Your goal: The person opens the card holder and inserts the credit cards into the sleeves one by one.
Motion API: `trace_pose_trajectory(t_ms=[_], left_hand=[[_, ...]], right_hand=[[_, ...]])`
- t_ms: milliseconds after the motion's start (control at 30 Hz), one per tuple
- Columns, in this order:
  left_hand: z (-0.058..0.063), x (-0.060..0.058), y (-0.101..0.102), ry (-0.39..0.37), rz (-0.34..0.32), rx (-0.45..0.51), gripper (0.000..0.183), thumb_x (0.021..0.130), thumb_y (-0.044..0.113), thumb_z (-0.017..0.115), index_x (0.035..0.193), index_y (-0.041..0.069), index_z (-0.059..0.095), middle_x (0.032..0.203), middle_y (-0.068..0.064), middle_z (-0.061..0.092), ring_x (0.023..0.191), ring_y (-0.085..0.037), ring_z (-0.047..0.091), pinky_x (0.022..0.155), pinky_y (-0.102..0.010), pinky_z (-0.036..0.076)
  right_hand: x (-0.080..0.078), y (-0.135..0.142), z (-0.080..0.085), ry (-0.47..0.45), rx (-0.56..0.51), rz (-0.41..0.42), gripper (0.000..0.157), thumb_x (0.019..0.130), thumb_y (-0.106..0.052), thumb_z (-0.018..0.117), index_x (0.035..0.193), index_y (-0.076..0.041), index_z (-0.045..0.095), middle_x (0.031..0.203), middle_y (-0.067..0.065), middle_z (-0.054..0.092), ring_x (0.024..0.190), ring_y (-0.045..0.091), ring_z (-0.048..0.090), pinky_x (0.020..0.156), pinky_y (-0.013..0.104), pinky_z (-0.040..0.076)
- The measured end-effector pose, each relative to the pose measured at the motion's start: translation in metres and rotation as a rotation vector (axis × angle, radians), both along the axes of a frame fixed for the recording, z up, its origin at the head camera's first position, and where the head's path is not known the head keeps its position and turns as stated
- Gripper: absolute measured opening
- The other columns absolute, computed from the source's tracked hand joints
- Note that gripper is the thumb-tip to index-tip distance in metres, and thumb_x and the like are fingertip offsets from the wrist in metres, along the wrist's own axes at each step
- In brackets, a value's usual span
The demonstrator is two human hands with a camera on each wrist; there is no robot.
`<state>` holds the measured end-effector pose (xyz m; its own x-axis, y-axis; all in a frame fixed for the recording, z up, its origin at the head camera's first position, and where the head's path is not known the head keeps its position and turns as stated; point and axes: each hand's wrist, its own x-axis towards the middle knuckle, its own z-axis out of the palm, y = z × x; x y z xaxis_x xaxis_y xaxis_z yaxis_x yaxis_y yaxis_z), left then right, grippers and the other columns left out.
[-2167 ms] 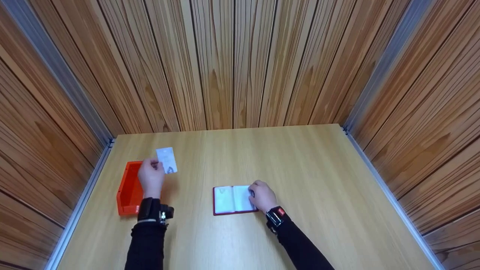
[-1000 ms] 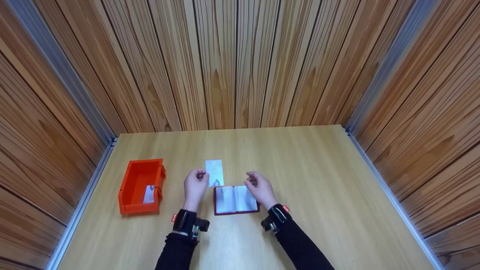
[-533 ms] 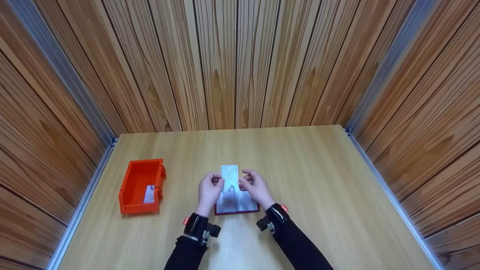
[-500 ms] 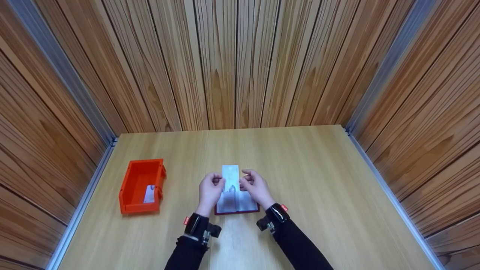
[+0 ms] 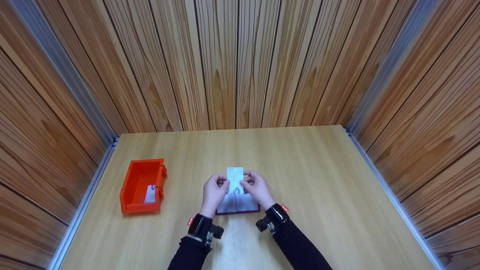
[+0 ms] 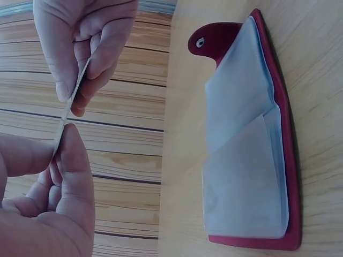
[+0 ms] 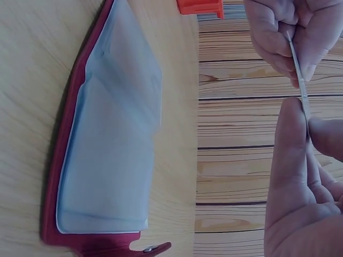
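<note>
We get even, moderately bright light in the head view, with a pale sheen on the worktop (image 5: 240,243) and soft shadow under the red bin (image 5: 140,207). The card (image 5: 235,179) looks pale, its details unclear. Both wrist views look dimmer, bluish and slightly soft.

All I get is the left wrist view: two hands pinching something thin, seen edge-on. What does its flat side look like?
Observer: The head view shows that side: it's a pale card with a small grey mark toward its lower end.
Visitor: And apart from the red-backed booklet lying open, is anything else on the table?
Observer: Yes, the head view also shows an orange-red bin, standing apart to the left of the left hand.
</note>
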<state>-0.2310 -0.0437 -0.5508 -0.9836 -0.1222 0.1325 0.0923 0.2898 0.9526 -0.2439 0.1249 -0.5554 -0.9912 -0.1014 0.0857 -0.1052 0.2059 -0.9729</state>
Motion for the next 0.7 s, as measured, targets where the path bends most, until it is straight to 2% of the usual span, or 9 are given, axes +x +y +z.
trace_pose_trajectory(t_ms=[167,233,467,600,700], left_hand=[[-0.003,0.000,-0.004,-0.018,-0.026,0.042,0.011,0.092,0.003,0.065,0.099,-0.005,0.065,0.087,-0.011,0.066,0.078,-0.022,0.064,0.067,-0.031,0.055],[-0.006,0.000,-0.007,-0.019,-0.021,0.043,0.012,0.091,0.002,0.065,0.099,-0.007,0.065,0.085,-0.012,0.066,0.075,-0.022,0.065,0.064,-0.031,0.056],[-0.023,-0.004,-0.018,-0.029,0.081,-0.190,0.013,0.087,0.003,0.067,0.098,-0.005,0.067,0.086,-0.010,0.066,0.082,-0.025,0.063,0.074,-0.038,0.052],[-0.033,-0.005,-0.022,-0.050,0.098,-0.266,0.014,0.086,0.003,0.069,0.097,-0.006,0.068,0.084,-0.011,0.067,0.082,-0.028,0.064,0.076,-0.041,0.052],[-0.041,-0.004,-0.024,-0.046,0.104,-0.310,0.013,0.084,0.004,0.072,0.092,-0.006,0.067,0.081,-0.010,0.067,0.079,-0.029,0.064,0.075,-0.042,0.051]], right_hand=[[0.000,0.004,-0.002,-0.016,0.007,-0.021,0.032,0.092,0.001,0.065,0.122,0.010,0.057,0.085,0.007,0.064,0.065,0.013,0.060,0.065,0.042,0.057],[-0.001,0.005,-0.004,-0.024,0.030,-0.038,0.032,0.092,0.000,0.065,0.121,0.009,0.057,0.084,0.005,0.064,0.065,0.012,0.060,0.065,0.043,0.057],[-0.002,0.010,-0.013,-0.022,0.128,-0.092,0.032,0.090,0.000,0.067,0.119,0.010,0.059,0.082,0.006,0.065,0.068,0.014,0.060,0.060,0.032,0.055],[-0.002,0.012,-0.019,-0.033,0.178,-0.110,0.030,0.089,0.000,0.067,0.117,0.009,0.060,0.082,0.005,0.064,0.069,0.014,0.060,0.061,0.032,0.054],[-0.002,0.013,-0.023,-0.006,0.244,-0.119,0.028,0.088,0.001,0.068,0.114,0.009,0.061,0.080,0.005,0.064,0.069,0.013,0.059,0.061,0.029,0.052]])
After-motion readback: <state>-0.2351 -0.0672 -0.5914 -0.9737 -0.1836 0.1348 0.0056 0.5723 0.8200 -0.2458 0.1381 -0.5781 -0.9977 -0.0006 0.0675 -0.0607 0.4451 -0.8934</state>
